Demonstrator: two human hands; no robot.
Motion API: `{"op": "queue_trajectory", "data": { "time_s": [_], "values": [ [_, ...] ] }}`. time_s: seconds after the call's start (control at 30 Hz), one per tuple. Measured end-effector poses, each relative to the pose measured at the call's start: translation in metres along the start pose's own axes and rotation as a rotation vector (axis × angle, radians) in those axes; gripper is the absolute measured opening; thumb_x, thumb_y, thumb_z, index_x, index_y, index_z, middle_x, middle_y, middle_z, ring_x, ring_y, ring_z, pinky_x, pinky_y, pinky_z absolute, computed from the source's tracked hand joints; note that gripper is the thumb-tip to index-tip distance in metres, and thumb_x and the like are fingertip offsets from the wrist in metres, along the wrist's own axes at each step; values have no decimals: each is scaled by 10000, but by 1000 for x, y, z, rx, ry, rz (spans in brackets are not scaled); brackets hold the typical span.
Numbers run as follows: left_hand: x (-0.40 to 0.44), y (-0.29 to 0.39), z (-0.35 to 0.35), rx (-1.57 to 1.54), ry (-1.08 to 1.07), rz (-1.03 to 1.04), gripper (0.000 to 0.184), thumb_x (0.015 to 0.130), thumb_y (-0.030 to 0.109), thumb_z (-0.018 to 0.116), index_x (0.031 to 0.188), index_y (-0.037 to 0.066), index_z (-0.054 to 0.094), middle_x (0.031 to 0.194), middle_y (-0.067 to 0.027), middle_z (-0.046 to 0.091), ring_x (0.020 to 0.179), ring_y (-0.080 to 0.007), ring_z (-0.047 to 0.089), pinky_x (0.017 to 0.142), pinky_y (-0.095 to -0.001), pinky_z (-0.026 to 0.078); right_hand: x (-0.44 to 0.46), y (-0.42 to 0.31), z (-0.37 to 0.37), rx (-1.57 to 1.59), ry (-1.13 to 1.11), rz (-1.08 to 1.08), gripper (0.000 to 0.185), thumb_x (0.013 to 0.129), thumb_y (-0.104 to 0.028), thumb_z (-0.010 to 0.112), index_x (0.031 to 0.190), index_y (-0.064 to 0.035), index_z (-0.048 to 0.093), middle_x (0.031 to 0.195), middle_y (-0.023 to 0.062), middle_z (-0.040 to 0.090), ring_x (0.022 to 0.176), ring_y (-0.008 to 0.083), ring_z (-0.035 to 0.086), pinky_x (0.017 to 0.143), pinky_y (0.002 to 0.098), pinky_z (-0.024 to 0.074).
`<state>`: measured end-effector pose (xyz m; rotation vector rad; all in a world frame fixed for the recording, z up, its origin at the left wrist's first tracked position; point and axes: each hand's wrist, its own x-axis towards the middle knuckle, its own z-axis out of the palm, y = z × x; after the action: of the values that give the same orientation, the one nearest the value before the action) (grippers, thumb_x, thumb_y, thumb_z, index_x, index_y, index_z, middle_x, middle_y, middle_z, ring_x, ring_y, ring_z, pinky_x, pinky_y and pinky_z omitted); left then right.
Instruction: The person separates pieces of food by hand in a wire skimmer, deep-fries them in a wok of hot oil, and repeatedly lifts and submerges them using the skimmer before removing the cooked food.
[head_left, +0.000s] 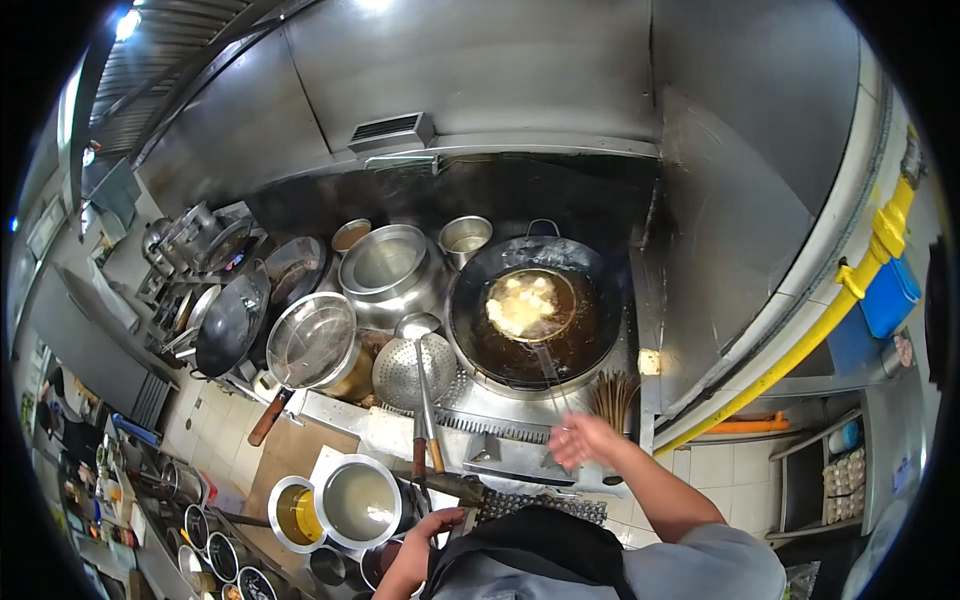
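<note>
A dark wok [480,345] full of oil stands on the stove at centre right. In it sits a round wire strainer [548,362] holding pale yellow, frothing food [525,303]. The strainer's thin handle slants toward me, and my right hand [585,441] is closed at its near end; the exact grip is small and slightly blurred. Low by my apron, my left hand [436,524] is bent at the stove's front edge, beside a steel pot of cloudy liquid [360,503]. Its fingers are partly hidden, so I cannot tell whether they hold anything.
Left of the wok lie a perforated skimmer [400,372] and a ladle [418,325]. Behind them are a large steel pot [388,262] and a mesh sieve [312,340]. A bundle of thin sticks [613,400] stands to the right. A yellow pipe [800,345] runs along the right wall.
</note>
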<state>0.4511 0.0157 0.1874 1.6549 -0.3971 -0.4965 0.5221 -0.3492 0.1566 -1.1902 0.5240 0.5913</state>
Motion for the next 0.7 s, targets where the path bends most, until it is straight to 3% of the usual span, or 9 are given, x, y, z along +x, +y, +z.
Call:
{"op": "queue_trajectory", "data": {
  "time_s": [0.17,0.2,0.3,0.33,0.43,0.57,0.6,0.63,0.7],
  "values": [
    [-12,19,-7,-46,-57,-292,501,806,157,689,1240,-15,507,1180,-114,588,1086,-187,566,933,-302,423,42,178,-56,-131,-222,232,270,898,-218,524,1042,-1,595,922,163,671,713,244,667,572,337,552],
    [-13,23,-8,-105,-80,-280,534,808,182,692,1262,-17,492,1144,-97,605,1076,-168,561,929,-292,418,53,198,-46,-626,-163,73,328,855,-192,562,1114,8,559,976,190,656,814,292,661,649,386,546],
    [-13,30,-17,-142,-164,-381,594,803,239,714,1282,-20,477,1146,-67,594,1044,-130,546,930,-285,408,112,277,-54,-1131,-21,-287,458,844,-224,543,1223,24,473,1157,234,573,998,337,604,804,456,500],
    [-17,27,-20,-176,-175,-363,586,791,221,730,1272,-15,493,1158,-64,587,1037,-126,543,931,-283,408,104,278,-41,-1260,104,-143,697,794,-244,489,1407,-8,258,1402,220,368,1315,351,337,1099,413,249],
    [-18,41,-31,36,-244,-446,533,818,189,706,1276,10,498,1197,-60,559,1061,-126,532,941,-285,405,89,269,-33,-1406,125,78,803,785,-272,526,1448,-25,145,1492,201,197,1391,348,172,1127,434,173],
    [-22,49,-30,112,-255,-510,530,821,189,705,1278,17,497,1219,-61,543,1084,-130,518,955,-288,395,87,242,-21,-1347,81,279,859,786,-337,561,1443,-12,114,1508,202,136,1384,359,181,1123,453,177],
    [-24,48,-27,29,-228,-502,526,817,181,708,1273,18,503,1222,-60,539,1092,-130,512,958,-287,391,118,284,-40,-1443,155,173,827,775,-379,583,1415,6,228,1437,219,320,1309,380,341,1076,466,288],
    [-24,46,-26,-52,-215,-488,522,813,174,712,1268,19,509,1226,-59,536,1099,-131,507,962,-286,387,135,297,-45,-1435,173,186,827,775,-379,583,1415,6,228,1437,219,320,1309,380,341,1076,466,288],
    [-27,46,-25,-7,-185,-417,498,820,177,702,1257,21,522,1194,-50,556,1080,-127,511,958,-286,388,156,295,-65,-1111,-440,84,704,769,-378,639,1264,79,433,1118,259,584,1071,401,559,910,484,452]
  ]
}}
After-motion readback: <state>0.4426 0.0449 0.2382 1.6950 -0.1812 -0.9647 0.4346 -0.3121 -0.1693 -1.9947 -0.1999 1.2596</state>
